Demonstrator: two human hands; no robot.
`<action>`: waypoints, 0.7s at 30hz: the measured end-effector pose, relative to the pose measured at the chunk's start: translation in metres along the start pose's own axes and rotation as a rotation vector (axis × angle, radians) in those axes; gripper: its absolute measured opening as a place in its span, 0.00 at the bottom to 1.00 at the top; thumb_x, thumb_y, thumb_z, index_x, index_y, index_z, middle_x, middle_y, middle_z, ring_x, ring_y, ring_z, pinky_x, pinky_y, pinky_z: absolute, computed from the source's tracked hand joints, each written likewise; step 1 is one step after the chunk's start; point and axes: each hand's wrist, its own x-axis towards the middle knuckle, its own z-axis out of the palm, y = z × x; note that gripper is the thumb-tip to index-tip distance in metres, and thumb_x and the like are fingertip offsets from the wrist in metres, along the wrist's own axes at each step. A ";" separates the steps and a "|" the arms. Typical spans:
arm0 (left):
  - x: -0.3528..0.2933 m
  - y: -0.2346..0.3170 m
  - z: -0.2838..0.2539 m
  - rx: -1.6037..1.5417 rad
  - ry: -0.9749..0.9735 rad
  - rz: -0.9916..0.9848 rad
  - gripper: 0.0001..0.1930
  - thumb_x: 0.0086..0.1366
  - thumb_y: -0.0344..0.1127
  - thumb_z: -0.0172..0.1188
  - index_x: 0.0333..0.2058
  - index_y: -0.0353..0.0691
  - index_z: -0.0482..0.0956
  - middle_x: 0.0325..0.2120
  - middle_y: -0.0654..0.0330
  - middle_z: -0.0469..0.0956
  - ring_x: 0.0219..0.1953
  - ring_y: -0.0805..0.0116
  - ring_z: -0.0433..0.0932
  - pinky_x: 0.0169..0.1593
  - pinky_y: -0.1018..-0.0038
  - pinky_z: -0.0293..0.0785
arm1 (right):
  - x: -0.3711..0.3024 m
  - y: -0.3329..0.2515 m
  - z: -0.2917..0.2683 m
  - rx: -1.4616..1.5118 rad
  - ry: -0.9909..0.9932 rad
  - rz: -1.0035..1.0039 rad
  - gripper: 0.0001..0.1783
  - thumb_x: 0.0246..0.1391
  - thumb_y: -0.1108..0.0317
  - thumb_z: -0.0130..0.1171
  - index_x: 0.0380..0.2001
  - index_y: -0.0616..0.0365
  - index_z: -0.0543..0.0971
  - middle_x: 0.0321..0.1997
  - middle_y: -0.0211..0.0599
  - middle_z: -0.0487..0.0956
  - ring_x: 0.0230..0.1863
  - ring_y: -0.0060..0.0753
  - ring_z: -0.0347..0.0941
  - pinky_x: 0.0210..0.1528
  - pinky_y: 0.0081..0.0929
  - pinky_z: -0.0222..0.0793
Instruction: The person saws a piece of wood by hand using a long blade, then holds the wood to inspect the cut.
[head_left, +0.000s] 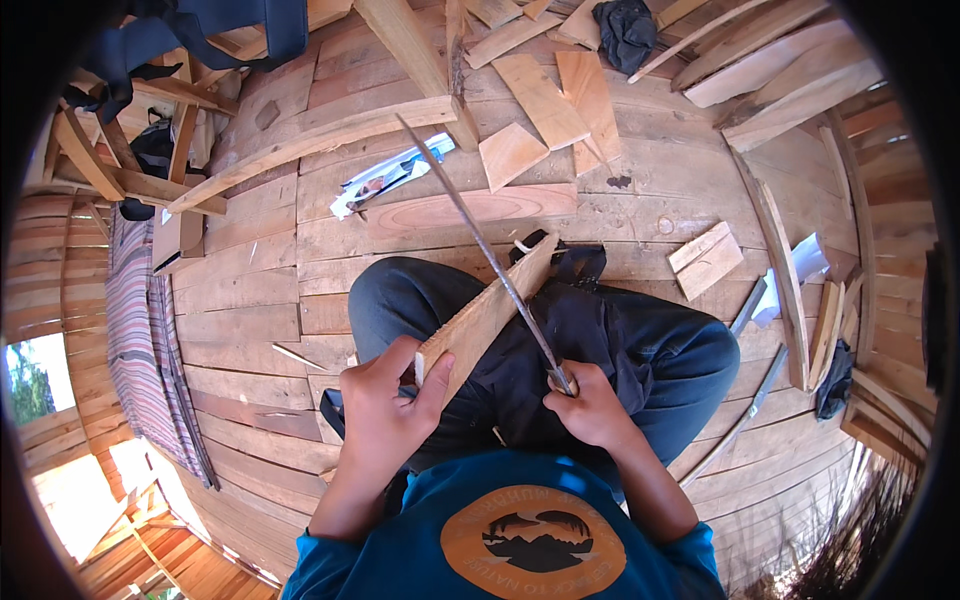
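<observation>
My left hand [388, 405] is closed round the near end of a short flat wooden board [482, 325], thumb on one face. The board is tilted up on its edge above my crossed legs. My right hand [592, 408] grips the near end of a long, thin, machete-like blade [468, 215]. This dark metal blade slants away to the upper left and crosses in front of the board's far part. Whether its edge touches the wood I cannot tell. A pale curled sliver [522, 246] shows by the board's far end.
On the plank floor [240, 345] ahead lie a reddish board [470, 208], loose wood pieces [540, 100] and a blue-white wrapper [392, 178]. A wooden beam frame [310, 145] stands beyond. Two small blocks [705, 260] and a metal strip [735, 415] lie to my right. Striped cloth [145, 340] hangs left.
</observation>
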 end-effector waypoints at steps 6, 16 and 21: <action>0.031 0.033 -0.016 0.087 0.047 0.118 0.12 0.54 0.29 0.69 0.22 0.34 0.72 0.11 0.55 0.67 0.11 0.61 0.67 0.17 0.73 0.60 | -0.002 -0.026 -0.007 0.046 0.000 -0.051 0.08 0.43 0.74 0.58 0.21 0.59 0.67 0.15 0.28 0.62 0.20 0.20 0.58 0.24 0.28 0.56; 0.087 0.044 -0.020 0.273 0.008 0.240 0.10 0.57 0.30 0.65 0.27 0.36 0.71 0.16 0.53 0.72 0.17 0.54 0.74 0.20 0.67 0.65 | 0.024 -0.040 -0.010 0.197 -0.123 -0.077 0.09 0.50 0.75 0.60 0.24 0.56 0.68 0.15 0.22 0.63 0.16 0.13 0.60 0.18 0.21 0.53; 0.092 0.040 -0.017 0.361 0.002 0.244 0.09 0.60 0.32 0.62 0.31 0.37 0.70 0.17 0.53 0.73 0.19 0.50 0.75 0.21 0.63 0.66 | 0.027 -0.031 -0.011 0.213 -0.120 -0.010 0.16 0.54 0.65 0.65 0.23 0.57 0.68 0.15 0.24 0.63 0.17 0.16 0.58 0.20 0.23 0.54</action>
